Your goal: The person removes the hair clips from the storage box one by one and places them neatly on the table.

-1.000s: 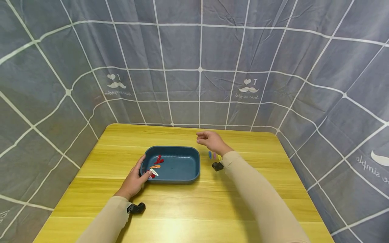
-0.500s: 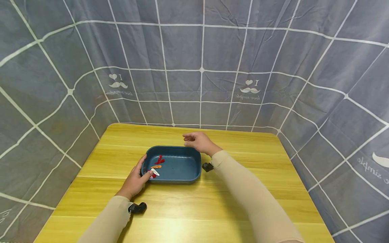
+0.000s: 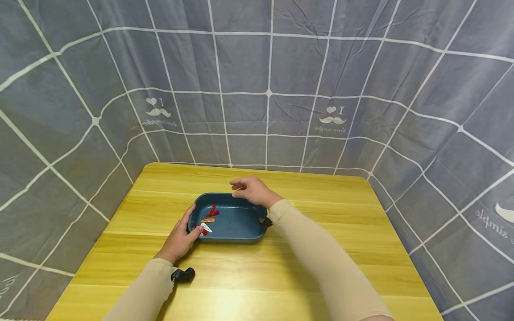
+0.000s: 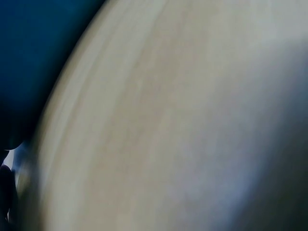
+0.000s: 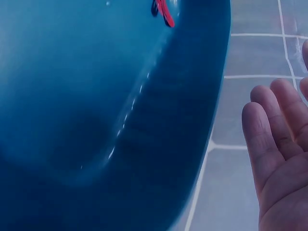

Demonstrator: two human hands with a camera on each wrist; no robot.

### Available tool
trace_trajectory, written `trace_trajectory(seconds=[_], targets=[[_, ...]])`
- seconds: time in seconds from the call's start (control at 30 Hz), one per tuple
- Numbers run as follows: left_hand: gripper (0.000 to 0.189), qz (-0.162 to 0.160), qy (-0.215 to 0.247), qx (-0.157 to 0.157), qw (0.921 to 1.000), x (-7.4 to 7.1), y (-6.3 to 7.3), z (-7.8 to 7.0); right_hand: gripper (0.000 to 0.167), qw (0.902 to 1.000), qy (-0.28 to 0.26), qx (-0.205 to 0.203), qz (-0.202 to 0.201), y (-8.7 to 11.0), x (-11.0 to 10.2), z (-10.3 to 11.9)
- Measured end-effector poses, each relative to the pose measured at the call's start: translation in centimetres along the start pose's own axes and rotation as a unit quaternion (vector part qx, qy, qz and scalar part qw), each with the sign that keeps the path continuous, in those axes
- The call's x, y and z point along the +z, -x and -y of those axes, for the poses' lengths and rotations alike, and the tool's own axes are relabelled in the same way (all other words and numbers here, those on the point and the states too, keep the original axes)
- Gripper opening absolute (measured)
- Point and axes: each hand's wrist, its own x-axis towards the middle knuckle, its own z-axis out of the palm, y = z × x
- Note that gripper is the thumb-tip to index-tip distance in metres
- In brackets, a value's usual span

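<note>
The left hand (image 3: pixel 179 236) grips the near left corner of a dark blue plastic tray (image 3: pixel 225 240), thumb over the rim and fingers along the outer side. Inside at the left lie red hair clips (image 3: pixel 213 211), an orange hair clip (image 3: pixel 208 220) and a white hair clip (image 3: pixel 206 227), with more red partly behind the thumb. Over the tray's far rim, the right hand (image 3: pixel 254 191) has thumb and forefinger close together, with a thin pale sliver between them. In the right wrist view its other fingers (image 5: pixel 257 130) are loosely extended beside the tray wall; the pinch is out of frame.
A bit of a yellow clip (image 3: pixel 292 204) shows on the wooden table (image 3: pixel 241 281) beyond the right sleeve. Grey curtain with white lines (image 3: pixel 249 111) surrounds the table's back and sides. The left wrist view is mostly blurred tabletop.
The right hand has moved left from near the clips at the right to above the tray's far rim. The blue and pink clips there are now hidden by the arm. The left hand stays put.
</note>
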Motion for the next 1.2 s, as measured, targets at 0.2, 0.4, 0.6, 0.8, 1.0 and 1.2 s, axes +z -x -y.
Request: trace_trajectory(seconds=[0.2,0.4,0.6,0.8,1.0,1.2], targets=[[0.08,-0.001,-0.003,-0.007,1.0,-0.1,0.1,0.0,0.049,0.9998,0.02,-0.004,0.008,-0.9,1.0,0.5],[0.08,0.005,-0.002,-0.022,0.9997,-0.2,0.2,-0.1,0.049,0.9996,0.022,-0.001,0.019,-1.4,2.0,1.1],[0.08,0.005,-0.001,-0.017,0.9998,-0.2,0.2,0.0,0.046,0.999,0.032,-0.006,0.031,-1.9,2.7,1.4],[0.08,0.003,0.004,-0.021,0.9998,-0.1,0.2,-0.2,0.044,0.9988,0.035,-0.004,0.034,-2.6,3.4,1.4],[0.079,0.008,0.003,-0.025,0.9996,-0.1,0.3,-0.3,0.043,0.9986,0.026,0.007,0.046,-3.2,4.2,1.5],[0.078,0.009,0.001,-0.022,0.9997,-0.1,0.3,-0.3,0.043,0.9973,0.025,0.012,0.068,-3.7,5.1,1.4]])
